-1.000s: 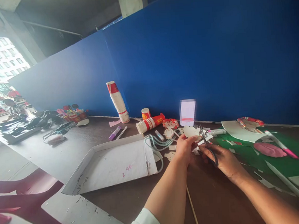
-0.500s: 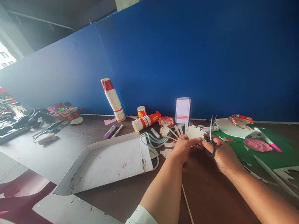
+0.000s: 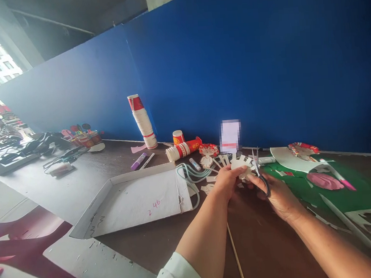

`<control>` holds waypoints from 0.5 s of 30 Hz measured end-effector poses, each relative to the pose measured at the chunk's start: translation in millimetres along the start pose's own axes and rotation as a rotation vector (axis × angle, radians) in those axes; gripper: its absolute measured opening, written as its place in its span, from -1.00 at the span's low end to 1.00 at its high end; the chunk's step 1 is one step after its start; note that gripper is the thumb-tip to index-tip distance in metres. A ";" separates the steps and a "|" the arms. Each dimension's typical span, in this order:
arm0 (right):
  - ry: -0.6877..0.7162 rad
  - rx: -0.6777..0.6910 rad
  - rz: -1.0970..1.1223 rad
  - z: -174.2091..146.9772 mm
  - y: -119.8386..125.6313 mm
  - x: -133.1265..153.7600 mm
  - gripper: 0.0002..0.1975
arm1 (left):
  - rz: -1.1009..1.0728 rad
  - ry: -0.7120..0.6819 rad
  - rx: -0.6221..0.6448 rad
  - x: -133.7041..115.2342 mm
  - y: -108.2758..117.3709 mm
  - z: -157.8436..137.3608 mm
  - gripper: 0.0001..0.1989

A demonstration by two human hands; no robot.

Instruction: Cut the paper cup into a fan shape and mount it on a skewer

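Note:
My left hand (image 3: pixel 227 182) is closed on a white paper piece (image 3: pixel 239 164), its thumb lying across the face. Short strips fan out from the round middle of the piece, like a cut-open paper cup. My right hand (image 3: pixel 280 198) has black-handled scissors (image 3: pixel 264 185) looped on its fingers, blades upward and slightly apart. The right fingertips are at the lower right edge of the paper; whether they pinch it I cannot tell. Behind the left hand lie loose white strips (image 3: pixel 212 178) and a paper figure (image 3: pixel 208 156) with a red-patterned fringe.
A shallow white box lid (image 3: pixel 135 201) lies to the left. Stacked paper cups (image 3: pixel 143 123) stand by the blue partition (image 3: pixel 247 67), others lie nearby (image 3: pixel 184 149). Right: green sheet (image 3: pixel 363 190), pink oval (image 3: pixel 325 181), marker (image 3: pixel 347 183). A thin stick (image 3: pixel 235 254) lies in front.
The scissors have swung left, their blades now closer to the paper. The paper piece has turned in my left hand, showing its round face more. The view has shifted slightly.

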State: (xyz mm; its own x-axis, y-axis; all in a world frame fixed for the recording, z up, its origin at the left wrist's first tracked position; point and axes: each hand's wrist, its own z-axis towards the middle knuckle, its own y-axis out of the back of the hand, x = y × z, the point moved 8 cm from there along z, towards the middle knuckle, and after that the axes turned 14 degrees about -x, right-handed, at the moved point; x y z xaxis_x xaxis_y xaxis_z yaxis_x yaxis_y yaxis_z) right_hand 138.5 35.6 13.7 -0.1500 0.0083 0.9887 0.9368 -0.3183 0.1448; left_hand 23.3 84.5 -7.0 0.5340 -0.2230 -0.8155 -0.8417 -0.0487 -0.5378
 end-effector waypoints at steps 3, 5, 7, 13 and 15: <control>-0.010 0.068 -0.036 -1.9 -4.3 -2.8 -0.61 | -0.054 -0.013 -0.050 -1.5 4.2 3.8 -0.57; -0.016 0.106 -0.066 -2.3 -6.0 -5.8 -0.60 | -0.057 -0.023 -0.074 -3.4 5.8 4.7 -0.58; -0.022 0.114 -0.092 -2.0 -5.5 -7.9 -0.59 | -0.060 -0.030 -0.084 -5.9 5.8 4.1 -0.57; 0.020 0.121 -0.153 -2.7 -5.3 -2.6 -0.59 | -0.016 -0.043 -0.116 -8.0 6.8 1.5 -0.58; 0.046 0.117 -0.171 -2.8 -5.1 0.6 -0.58 | 0.020 -0.035 -0.128 -6.0 8.2 1.7 -0.59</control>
State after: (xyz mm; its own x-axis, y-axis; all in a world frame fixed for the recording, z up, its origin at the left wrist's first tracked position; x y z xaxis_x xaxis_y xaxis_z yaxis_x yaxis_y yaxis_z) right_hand 132.7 34.6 13.4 -0.3213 0.0087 0.9469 0.9266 -0.2036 0.3163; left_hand 13.4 87.2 -6.8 0.5176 -0.1913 -0.8339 -0.8543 -0.1691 -0.4915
